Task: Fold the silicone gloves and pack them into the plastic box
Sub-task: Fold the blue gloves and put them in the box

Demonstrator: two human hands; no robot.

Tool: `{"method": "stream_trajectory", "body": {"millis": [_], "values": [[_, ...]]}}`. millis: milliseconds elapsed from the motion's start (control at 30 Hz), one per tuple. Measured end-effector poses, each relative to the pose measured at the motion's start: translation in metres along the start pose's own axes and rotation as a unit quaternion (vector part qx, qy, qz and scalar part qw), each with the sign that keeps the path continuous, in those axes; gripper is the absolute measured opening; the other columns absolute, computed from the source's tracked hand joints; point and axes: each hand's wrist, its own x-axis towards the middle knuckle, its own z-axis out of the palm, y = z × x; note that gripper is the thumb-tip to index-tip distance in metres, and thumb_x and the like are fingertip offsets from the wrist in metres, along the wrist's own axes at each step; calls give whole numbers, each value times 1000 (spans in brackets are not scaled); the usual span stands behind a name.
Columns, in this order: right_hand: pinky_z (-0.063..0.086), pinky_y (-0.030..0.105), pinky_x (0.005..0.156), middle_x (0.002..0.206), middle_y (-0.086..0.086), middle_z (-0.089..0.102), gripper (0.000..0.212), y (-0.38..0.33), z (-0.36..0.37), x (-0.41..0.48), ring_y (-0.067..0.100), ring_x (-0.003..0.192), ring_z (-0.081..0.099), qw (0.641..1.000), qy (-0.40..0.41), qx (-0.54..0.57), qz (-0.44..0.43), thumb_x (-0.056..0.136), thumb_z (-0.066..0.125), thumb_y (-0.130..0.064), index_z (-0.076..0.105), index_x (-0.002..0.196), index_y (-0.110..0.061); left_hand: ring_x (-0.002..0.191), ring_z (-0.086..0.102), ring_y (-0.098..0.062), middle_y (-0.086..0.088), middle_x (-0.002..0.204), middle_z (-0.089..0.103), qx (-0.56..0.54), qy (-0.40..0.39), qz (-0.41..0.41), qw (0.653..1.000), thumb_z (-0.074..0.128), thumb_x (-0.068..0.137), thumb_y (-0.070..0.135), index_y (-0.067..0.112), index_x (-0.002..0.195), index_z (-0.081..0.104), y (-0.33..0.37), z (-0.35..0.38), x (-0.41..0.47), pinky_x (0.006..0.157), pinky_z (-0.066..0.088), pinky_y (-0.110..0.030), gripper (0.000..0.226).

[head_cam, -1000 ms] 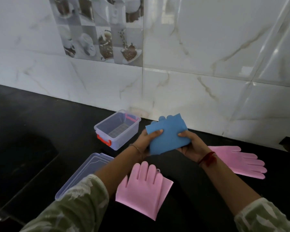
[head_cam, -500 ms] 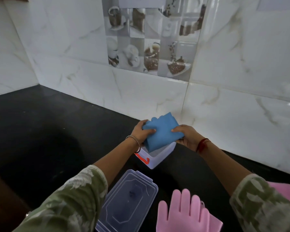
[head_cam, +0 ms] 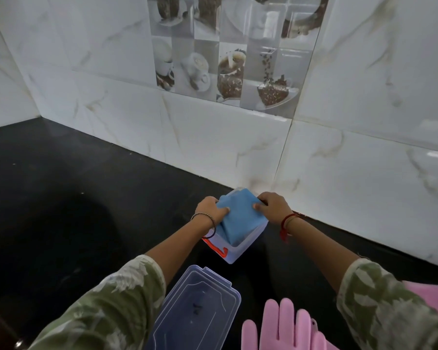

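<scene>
- Hands both on blue folded glove (head_cam: 240,218): our left hand (head_cam: 211,208) pinches its left edge, thumb on top; our right hand (head_cam: 273,205) pinches right edge, thumb on top too. Both grips clamped on the glove.
- Glove sits partly in the plastic box (head_cam: 238,251), lower corner down inside, upper part above the rim, tilted.
- Box is clear w/ an orange-red latch (head_cam: 219,250) on near-left end; it stands on the black bench (head_cam: 86,198) just beside the marble-tile wall (head_cam: 238,147).
- Box lid (head_cam: 197,311) lies flat on bench nearer to us, apart from the box, between our forearms.
- Pink glove (head_cam: 283,327) lies at bottom edge, fingers pointing away from us, just right of lid; partly cut off by frame.
- 2nd pink piece (head_cam: 433,296) shows past our right sleeve (head_cam: 390,306); can't tell its shape.
- Bangle (head_cam: 205,218) on left wrist, red thread (head_cam: 287,223) on right wrist.
</scene>
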Motion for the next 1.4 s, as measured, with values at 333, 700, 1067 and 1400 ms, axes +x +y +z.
{"method": "stream_trajectory", "body": {"millis": [333, 700, 1067, 1400], "values": [[20, 49, 113, 115, 8, 65, 25, 2, 28, 14, 25, 111, 56, 982, -21, -186, 31, 92, 44, -23, 58, 110, -16, 101, 59, -29, -15, 114, 61, 198, -60, 13, 978, 59, 85, 31, 5, 116, 53, 11, 9, 1, 81, 46, -34, 41], [40, 38, 94, 105, 4, 67, 22, -18, 46, 6, 24, 99, 62, 911, -17, -408, -66, 92, 46, -16, 62, 108, -15, 101, 62, -27, -7, 115, 62, 447, -29, 82, 890, 66, 82, 27, 12, 119, 51, 20, 27, -11, 70, 44, -33, 42], [45, 37, 91, 104, 4, 62, 64, -23, 41, 21, 19, 92, 52, 900, -259, -349, -16, 63, 78, -45, 55, 116, -18, 90, 52, -21, -9, 109, 58, 382, -214, 50, 898, 72, 67, 53, 15, 120, 50, 24, 32, -6, 74, 44, -31, 69], [46, 38, 96, 119, 8, 62, 41, -32, 33, -18, 25, 111, 57, 924, -174, -336, -57, 84, 63, -34, 57, 118, -12, 111, 48, -28, -12, 127, 51, 493, -213, 69, 841, 63, 71, 54, 20, 126, 46, 20, 44, -5, 91, 46, -40, 67]]}}
